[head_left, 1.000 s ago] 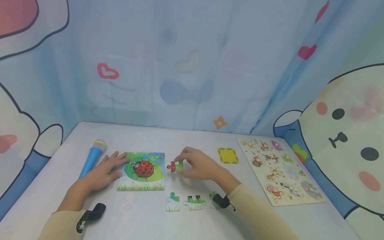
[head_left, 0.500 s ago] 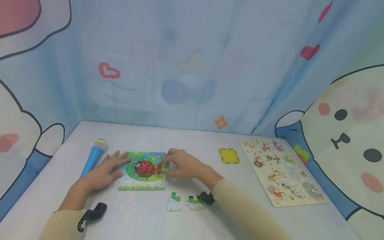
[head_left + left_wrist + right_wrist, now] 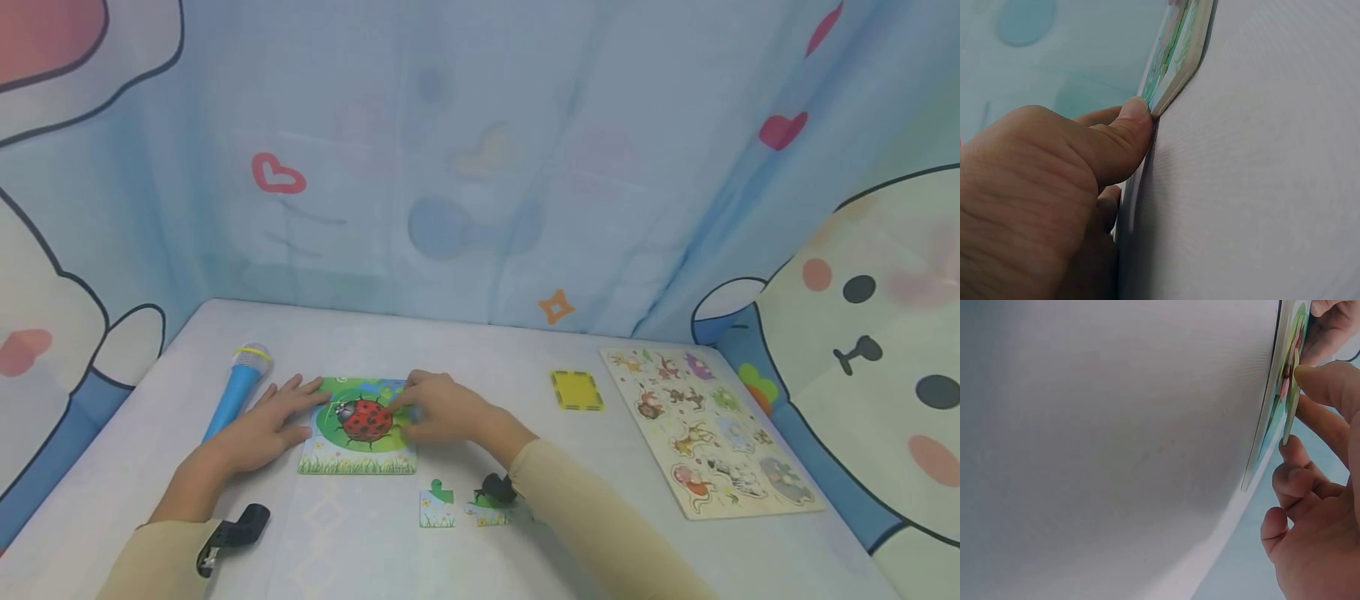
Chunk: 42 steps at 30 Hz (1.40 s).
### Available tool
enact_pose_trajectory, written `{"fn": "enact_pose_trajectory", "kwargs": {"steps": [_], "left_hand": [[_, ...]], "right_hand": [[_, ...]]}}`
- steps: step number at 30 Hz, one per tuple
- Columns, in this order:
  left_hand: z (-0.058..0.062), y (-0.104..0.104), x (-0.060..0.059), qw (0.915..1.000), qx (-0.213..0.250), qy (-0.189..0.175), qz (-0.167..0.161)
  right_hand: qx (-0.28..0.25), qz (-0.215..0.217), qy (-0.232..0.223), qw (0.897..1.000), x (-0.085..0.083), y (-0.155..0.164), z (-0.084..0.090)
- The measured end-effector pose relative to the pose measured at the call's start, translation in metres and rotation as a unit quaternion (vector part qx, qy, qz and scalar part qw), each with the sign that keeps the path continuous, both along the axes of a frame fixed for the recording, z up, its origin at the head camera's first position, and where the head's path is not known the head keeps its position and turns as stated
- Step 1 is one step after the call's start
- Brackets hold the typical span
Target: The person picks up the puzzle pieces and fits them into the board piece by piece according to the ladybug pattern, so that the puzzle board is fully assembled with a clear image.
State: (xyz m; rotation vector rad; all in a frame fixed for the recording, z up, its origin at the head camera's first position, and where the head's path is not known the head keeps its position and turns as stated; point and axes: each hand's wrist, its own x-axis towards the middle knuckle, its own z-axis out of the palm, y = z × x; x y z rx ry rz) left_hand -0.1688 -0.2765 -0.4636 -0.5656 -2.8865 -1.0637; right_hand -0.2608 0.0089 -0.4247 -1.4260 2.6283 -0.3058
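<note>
Your right hand [image 3: 442, 408] pinches a puzzle piece [image 3: 1290, 394] between thumb and fingers and holds it at the right edge of the ladybug puzzle [image 3: 358, 427]. In the right wrist view the piece stands a little above the board, not flat in it yet. Your left hand [image 3: 262, 425] lies flat with straight fingers on the left edge of the puzzle, and the thumb [image 3: 1124, 134] presses against its side to keep it from sliding.

You look to be fitting this piece into its hole. Next you need to line up its bumps with the gap, then press it down flat while the left hand holds the board.

A second ago your right hand held the piece in the air, to the right of the puzzle. Now it is down at the board. The left hand has stayed put.

Two loose pieces [image 3: 437, 505] lie on the table [image 3: 525, 358] near your right sleeve. A blue microphone [image 3: 238, 385] lies to the left.
</note>
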Motion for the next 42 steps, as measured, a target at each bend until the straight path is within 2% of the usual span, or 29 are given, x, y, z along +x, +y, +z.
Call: {"fn": "enact_pose_trajectory", "kwargs": {"steps": [11, 18, 22, 29, 38, 42], "left_hand": [[0.004, 0.001, -0.001, 1.0, -0.002, 0.003, -0.005], [0.002, 0.0, 0.0, 1.0, -0.002, 0.0, -0.002], [0.002, 0.001, 0.001, 1.0, 0.001, -0.001, -0.003], [0.003, 0.001, 0.001, 1.0, 0.001, 0.002, -0.005], [0.004, 0.002, 0.003, 1.0, -0.002, 0.002, -0.006], [0.004, 0.002, 0.002, 1.0, -0.002, 0.001, -0.006]], "right_hand": [[0.037, -0.013, -0.02, 0.999, 0.0, -0.002, 0.001], [0.071, 0.007, -0.007, 0.997, 0.0, 0.002, -0.002], [0.076, 0.011, -0.015, 0.997, 0.003, 0.011, -0.001], [0.064, 0.002, -0.027, 0.998, 0.018, 0.036, 0.005], [0.054, -0.009, -0.032, 0.998, 0.041, 0.065, 0.001], [0.053, 0.003, -0.033, 0.998, 0.052, 0.071, 0.002]]}}
